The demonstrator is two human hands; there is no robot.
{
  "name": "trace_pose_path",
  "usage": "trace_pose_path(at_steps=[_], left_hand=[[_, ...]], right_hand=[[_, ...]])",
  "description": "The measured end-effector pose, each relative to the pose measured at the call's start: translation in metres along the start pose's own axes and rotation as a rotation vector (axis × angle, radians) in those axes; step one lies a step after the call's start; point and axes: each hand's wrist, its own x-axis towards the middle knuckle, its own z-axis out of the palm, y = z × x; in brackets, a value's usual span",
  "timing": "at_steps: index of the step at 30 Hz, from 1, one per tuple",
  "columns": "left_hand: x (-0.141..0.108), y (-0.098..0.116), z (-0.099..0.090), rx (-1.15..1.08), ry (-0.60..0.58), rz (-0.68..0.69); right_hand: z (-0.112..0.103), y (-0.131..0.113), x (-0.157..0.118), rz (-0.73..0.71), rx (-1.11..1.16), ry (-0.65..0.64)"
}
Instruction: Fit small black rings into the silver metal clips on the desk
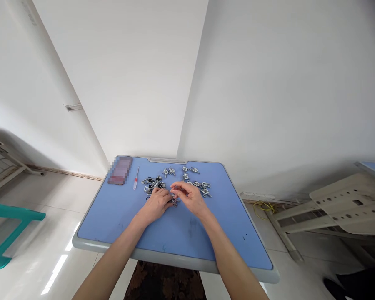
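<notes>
Nearest, dark brown patterned fabric [164,283] covers the person's lap below the near edge of the counter [128,225], which has a smooth blue top and a rounded pale grey rim. Both bare forearms reach in over that rim, and the hands meet near the middle of the top.

The left hand [158,204] lies palm down, its grip curled around a small silvery metal piece [174,203] just above the surface. The right hand [190,199] has its grip clenched, thumb and fingertips pinched together at the far side of the same piece; the exact contact is too small to tell.

Just beyond the left hand sits a crowded heap of silvery metal parts with round black centres [153,182], partly hidden by the fingers. Beyond the right hand, a loose group of silvery metal fittings [205,184] lies flat, some touching. Left of the heap and apart from it is a slim screwdriver with a clear handle and red collar [135,183]; farther left, a dark-edged phone, its screen blurred by pixels [121,170], lies near the corner.

Farther up, a pair of small metal fittings [168,171] lies near the counter's far edge, beyond which rises a plain white wall [128,83].
</notes>
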Motion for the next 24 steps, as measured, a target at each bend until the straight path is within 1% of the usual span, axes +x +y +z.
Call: trace_pose_path(at_steps=[7, 10, 14, 17, 20, 24], left_hand=[[0.0, -0.001, 0.0, -0.047, 0.0, 0.003], [0.0, -0.003, 0.001, -0.048, -0.007, 0.013], [-0.001, -0.005, 0.005, -0.045, -0.001, 0.032], [-0.002, -0.007, 0.007, -0.046, 0.011, 0.055], [-0.002, -0.008, 0.007, -0.032, 0.012, 0.056], [0.0, -0.005, 0.005, -0.004, -0.001, 0.037]], right_hand=[[-0.003, -0.005, -0.001, -0.073, -0.054, -0.075], [-0.006, -0.007, 0.0, -0.059, -0.01, -0.095], [-0.011, -0.008, 0.001, -0.018, 0.075, -0.168], [-0.012, -0.008, 0.001, 0.001, 0.089, -0.207], [-0.01, -0.006, 0.001, -0.021, 0.03, -0.178], [-0.002, -0.002, 0.001, -0.063, -0.063, -0.084]])
